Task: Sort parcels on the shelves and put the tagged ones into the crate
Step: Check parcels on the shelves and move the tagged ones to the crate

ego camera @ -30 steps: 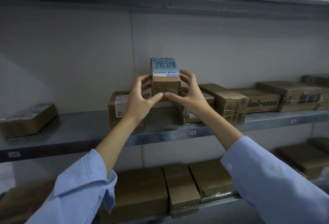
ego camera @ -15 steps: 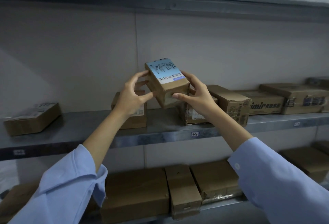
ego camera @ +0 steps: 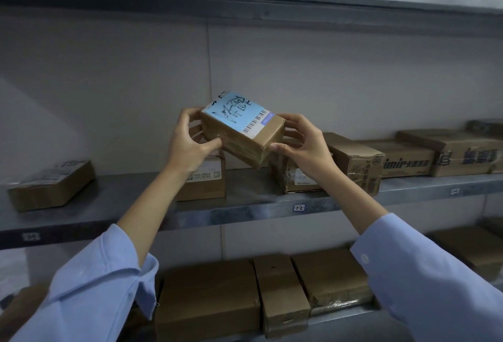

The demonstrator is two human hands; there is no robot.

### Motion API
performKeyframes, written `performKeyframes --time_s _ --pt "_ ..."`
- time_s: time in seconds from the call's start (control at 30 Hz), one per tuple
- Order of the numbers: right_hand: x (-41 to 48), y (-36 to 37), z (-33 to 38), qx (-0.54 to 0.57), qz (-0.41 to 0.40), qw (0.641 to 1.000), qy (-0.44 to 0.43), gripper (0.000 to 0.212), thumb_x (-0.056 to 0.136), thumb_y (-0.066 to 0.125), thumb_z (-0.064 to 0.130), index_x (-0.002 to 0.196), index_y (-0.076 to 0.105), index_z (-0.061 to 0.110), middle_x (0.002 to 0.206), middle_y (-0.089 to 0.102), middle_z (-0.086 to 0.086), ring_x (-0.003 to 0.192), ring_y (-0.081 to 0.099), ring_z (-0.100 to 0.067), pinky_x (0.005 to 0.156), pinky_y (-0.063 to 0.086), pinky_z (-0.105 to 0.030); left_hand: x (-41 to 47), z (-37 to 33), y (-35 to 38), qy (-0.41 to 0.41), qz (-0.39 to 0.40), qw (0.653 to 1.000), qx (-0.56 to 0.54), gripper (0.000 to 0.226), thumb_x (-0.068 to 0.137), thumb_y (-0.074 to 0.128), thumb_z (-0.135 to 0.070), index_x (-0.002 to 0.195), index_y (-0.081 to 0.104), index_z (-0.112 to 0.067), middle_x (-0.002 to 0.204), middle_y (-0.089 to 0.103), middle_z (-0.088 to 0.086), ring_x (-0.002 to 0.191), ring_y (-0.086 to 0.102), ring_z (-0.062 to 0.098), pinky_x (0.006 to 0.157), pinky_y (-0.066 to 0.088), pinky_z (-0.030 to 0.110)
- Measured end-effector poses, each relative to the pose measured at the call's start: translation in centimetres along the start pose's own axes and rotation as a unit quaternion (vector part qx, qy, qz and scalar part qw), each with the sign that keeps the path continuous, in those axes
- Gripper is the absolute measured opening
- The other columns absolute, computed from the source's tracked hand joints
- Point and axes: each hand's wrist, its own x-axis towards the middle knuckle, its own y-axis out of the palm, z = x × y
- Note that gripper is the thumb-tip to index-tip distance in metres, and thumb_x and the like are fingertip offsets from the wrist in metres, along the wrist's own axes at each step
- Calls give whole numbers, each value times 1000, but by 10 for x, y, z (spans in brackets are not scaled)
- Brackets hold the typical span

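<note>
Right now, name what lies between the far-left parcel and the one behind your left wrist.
Head view: only bare shelf between far-left parcel and that box.

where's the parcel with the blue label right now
Centre of the head view: the blue-labelled parcel is held tilted between the left hand and right hand, above the middle shelf.

Cardboard parcels [ego camera: 51,186] lie spaced along the grey middle shelf [ego camera: 245,192]; more boxes [ego camera: 209,295] seemingly crowd the lower shelf [ego camera: 343,319].
</note>
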Motion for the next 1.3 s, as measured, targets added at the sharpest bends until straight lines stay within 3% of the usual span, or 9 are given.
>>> performKeyframes --time_s 0.2,0.3,0.57,0.63,0.7,0.8,1.0,1.17,1.3 --pt "2 5 -1 -23 -73 997 3 53 77 82 11 123 57 15 115 65 0 105 65 -14 87 58 -40 -3 6 -5 5 -49 999 -11 52 75 82 -15 113 46 -22 117 58 -12 112 56 2 93 50 19" --pt "4 9 2 -17 -60 998 8 42 83 76 8 121 58 13 114 65 -3 102 67 -16 87 58 -43 -5 6 -6 23 -55 998 10 57 76 81 -15 123 49 -21 123 56 -13 113 52 -2 90 44 10" --pt "2 17 14 16 5 999 39 42 102 51 10 143 47 14 143 54 -1 128 54 -17 107 47 -45 -9 5 -5 23 -87 995 45 55 80 78 -18 129 53 -17 131 56 -3 117 49 5 87 36 5" --pt "2 19 15 42 10 998 54 44 102 48 10 146 44 16 145 52 -1 132 50 -16 110 43 -45 -9 4 -6 27 -90 995 45 53 79 78 -17 127 55 -17 129 57 -1 117 52 9 90 41 11" --pt "2 20 16 67 15 996 60 48 101 49 10 148 42 17 145 52 0 133 50 -14 112 42 -41 -10 4 -7 28 -90 995 41 48 78 78 -14 122 57 -15 126 60 2 116 55 13 98 48 28" --pt "3 22 15 55 18 997 54 59 95 63 14 149 39 18 144 53 1 133 49 -12 108 46 -33 -13 5 -9 15 -70 997 17 42 78 78 -12 113 56 -21 124 61 -2 119 55 13 99 50 45" --pt "8 30 7 -27 -34 998 46 80 75 85 23 141 40 23 134 51 15 119 46 6 100 41 -22 -18 5 -12 -5 -18 999 -35 44 79 73 -4 118 58 -17 129 60 -5 125 54 11 99 50 47" --pt "8 33 6 -5 -41 997 57 85 72 86 16 140 34 19 139 48 2 131 44 -12 110 43 -43 -21 -1 -12 9 4 998 -59 46 74 72 -11 117 57 -17 127 58 -14 127 53 13 104 47 47" --pt "6 31 5 5 -46 997 60 82 72 86 14 137 36 19 134 49 6 125 47 -5 108 45 -39 -23 1 -15 12 29 997 -76 46 74 71 -4 116 55 -12 130 58 -7 127 53 11 104 47 47"
